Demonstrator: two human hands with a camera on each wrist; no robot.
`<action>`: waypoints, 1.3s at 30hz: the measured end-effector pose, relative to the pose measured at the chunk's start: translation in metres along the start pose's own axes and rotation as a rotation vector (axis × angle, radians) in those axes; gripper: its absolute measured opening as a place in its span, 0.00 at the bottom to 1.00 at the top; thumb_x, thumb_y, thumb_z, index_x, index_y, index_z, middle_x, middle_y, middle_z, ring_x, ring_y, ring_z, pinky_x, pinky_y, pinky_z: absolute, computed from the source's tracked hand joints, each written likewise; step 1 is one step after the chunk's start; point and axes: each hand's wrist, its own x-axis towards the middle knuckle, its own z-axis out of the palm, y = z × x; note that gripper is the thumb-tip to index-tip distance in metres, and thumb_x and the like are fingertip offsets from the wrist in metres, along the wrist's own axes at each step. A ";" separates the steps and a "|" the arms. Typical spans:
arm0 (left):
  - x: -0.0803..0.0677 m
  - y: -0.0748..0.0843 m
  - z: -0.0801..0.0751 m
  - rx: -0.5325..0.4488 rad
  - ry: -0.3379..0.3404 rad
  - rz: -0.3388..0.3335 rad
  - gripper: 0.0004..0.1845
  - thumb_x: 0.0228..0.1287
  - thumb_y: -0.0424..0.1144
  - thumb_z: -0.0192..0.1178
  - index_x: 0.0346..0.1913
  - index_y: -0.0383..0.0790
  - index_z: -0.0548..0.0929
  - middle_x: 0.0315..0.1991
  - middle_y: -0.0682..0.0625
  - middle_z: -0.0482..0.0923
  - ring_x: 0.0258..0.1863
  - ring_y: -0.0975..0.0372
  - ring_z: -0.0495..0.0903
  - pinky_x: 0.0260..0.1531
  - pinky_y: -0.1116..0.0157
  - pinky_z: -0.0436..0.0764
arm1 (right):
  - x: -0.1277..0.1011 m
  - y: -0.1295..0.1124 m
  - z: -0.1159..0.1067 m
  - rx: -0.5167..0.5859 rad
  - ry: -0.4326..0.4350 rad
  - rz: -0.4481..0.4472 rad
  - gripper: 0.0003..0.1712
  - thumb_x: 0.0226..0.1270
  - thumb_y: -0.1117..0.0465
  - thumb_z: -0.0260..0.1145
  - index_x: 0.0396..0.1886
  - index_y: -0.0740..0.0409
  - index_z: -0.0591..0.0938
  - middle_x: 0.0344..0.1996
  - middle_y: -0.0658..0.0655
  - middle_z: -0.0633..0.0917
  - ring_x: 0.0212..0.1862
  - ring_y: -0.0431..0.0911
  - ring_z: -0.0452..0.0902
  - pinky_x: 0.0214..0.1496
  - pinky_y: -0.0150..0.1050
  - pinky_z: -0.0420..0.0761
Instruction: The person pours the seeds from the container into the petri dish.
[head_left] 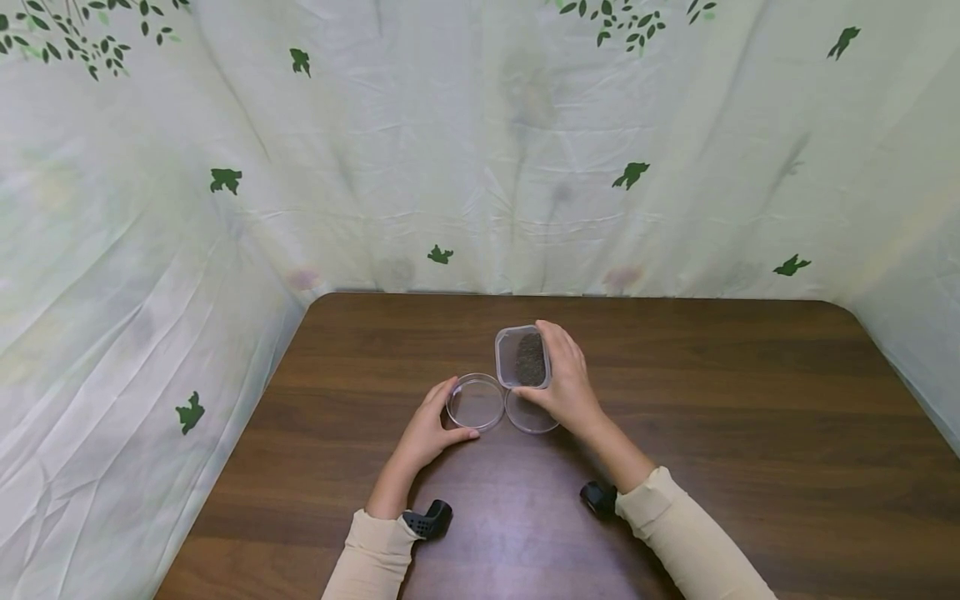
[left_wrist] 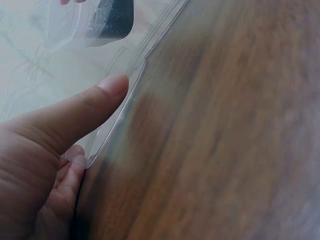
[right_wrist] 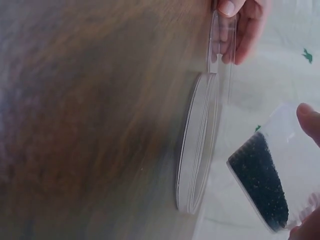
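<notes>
The left hand [head_left: 427, 433] rests on the wooden bench [head_left: 750, 433], its thumb and fingers [head_left: 442, 392] curled round the rim of a clear round dish [head_left: 476, 402] that sits flat. Just right of that dish, touching it, lies a second clear dish [head_left: 534, 417]. Above that one the right hand [head_left: 566, 383] grips a small clear tub [head_left: 522, 357], tilted, with dark grains [right_wrist: 260, 180] heaped toward its lower side.
</notes>
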 end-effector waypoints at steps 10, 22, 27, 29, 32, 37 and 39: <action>0.001 0.001 0.000 0.007 0.001 -0.010 0.49 0.29 0.54 0.67 0.59 0.38 0.58 0.55 0.45 0.59 0.54 0.58 0.59 0.50 0.58 0.59 | 0.003 -0.001 0.004 -0.029 -0.014 -0.051 0.59 0.23 0.52 0.75 0.60 0.58 0.55 0.57 0.57 0.60 0.59 0.49 0.47 0.57 0.45 0.47; 0.000 0.001 -0.001 -0.009 -0.009 -0.016 0.49 0.30 0.53 0.67 0.59 0.38 0.58 0.56 0.46 0.58 0.54 0.59 0.58 0.50 0.58 0.59 | 0.006 -0.003 0.007 -0.059 -0.037 -0.091 0.58 0.23 0.52 0.75 0.60 0.58 0.55 0.58 0.56 0.59 0.60 0.48 0.46 0.58 0.45 0.46; 0.000 0.001 -0.001 0.004 -0.012 -0.021 0.49 0.30 0.53 0.66 0.59 0.39 0.58 0.56 0.47 0.58 0.54 0.60 0.58 0.50 0.59 0.59 | 0.007 -0.005 0.007 -0.077 -0.047 -0.108 0.58 0.23 0.53 0.75 0.59 0.59 0.56 0.58 0.56 0.58 0.60 0.48 0.46 0.58 0.45 0.46; 0.001 0.001 -0.001 0.009 -0.013 -0.021 0.48 0.30 0.54 0.66 0.59 0.40 0.58 0.56 0.47 0.58 0.54 0.60 0.58 0.50 0.59 0.59 | 0.008 -0.005 0.008 -0.079 -0.054 -0.111 0.58 0.23 0.53 0.75 0.60 0.58 0.55 0.58 0.55 0.57 0.60 0.48 0.46 0.58 0.45 0.46; 0.001 0.001 0.000 0.004 -0.010 -0.010 0.48 0.31 0.54 0.66 0.59 0.39 0.58 0.56 0.47 0.58 0.54 0.59 0.58 0.50 0.58 0.60 | 0.008 -0.006 0.008 -0.082 -0.058 -0.114 0.59 0.23 0.52 0.75 0.60 0.58 0.55 0.59 0.55 0.57 0.60 0.49 0.46 0.58 0.45 0.46; 0.000 -0.001 0.001 0.006 0.014 0.034 0.47 0.32 0.53 0.66 0.59 0.37 0.58 0.55 0.45 0.59 0.53 0.57 0.59 0.48 0.58 0.61 | 0.009 -0.007 0.010 -0.097 -0.064 -0.138 0.58 0.24 0.52 0.74 0.60 0.59 0.55 0.59 0.55 0.57 0.60 0.49 0.45 0.58 0.45 0.46; 0.000 -0.001 0.001 0.002 0.018 0.040 0.47 0.32 0.53 0.66 0.59 0.37 0.58 0.55 0.46 0.59 0.53 0.57 0.60 0.48 0.58 0.61 | 0.010 -0.007 0.011 -0.106 -0.065 -0.154 0.58 0.24 0.52 0.74 0.59 0.60 0.56 0.58 0.57 0.57 0.60 0.49 0.45 0.58 0.46 0.46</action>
